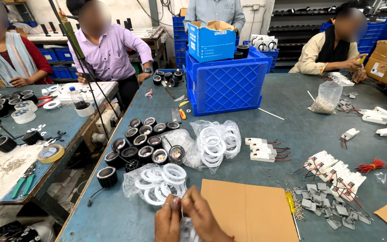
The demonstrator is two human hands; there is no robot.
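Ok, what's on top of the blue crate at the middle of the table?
On the blue crate stands an open blue cardboard box and, beside it, two black round housings. The box's contents are hidden by its flaps; the crate's inside is not visible.

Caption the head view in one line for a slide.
Both hands, left and right, pinch a small part beside bagged white rings, black round housings and a cardboard sheet.

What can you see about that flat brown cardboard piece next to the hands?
The cardboard sheet is plain brown, roughly rectangular and lies flat on the grey-blue table, running off the bottom edge of the picture. The right hand is at its left edge. A yellow-handled screwdriver lies along its right edge.
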